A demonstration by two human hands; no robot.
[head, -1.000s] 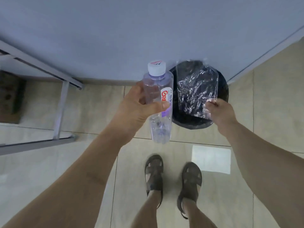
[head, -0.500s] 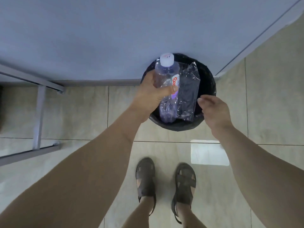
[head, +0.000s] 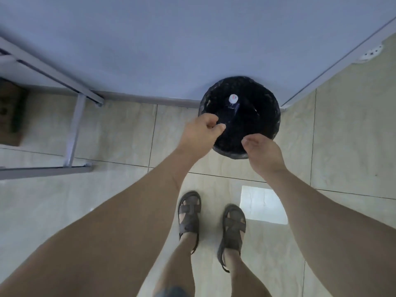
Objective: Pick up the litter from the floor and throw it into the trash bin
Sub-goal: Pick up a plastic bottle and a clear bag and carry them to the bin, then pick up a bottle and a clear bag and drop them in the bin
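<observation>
A round trash bin (head: 272, 116) lined with a black bag stands on the tiled floor in the wall corner. Inside it stands a clear plastic bottle (head: 233, 105) with a white cap, its lower part lost in the dark. The plastic wrapper is not visible in the bin. My left hand (head: 201, 133) hovers over the bin's near-left rim with fingers loosely curled and nothing in them. My right hand (head: 262, 151) hangs over the near rim, fingers relaxed and bent down, holding nothing.
A grey metal frame (head: 75, 129) of a table or shelf stands at the left, with a brown box (head: 10, 112) beneath it. My two sandalled feet (head: 212, 217) stand on the beige tiles just before the bin. A bright light patch (head: 262, 204) lies on the floor.
My left hand let go of the bottle and my right hand released the plastic wrapper; both dropped into the bin. Both hands now hang without anything over the rim.
</observation>
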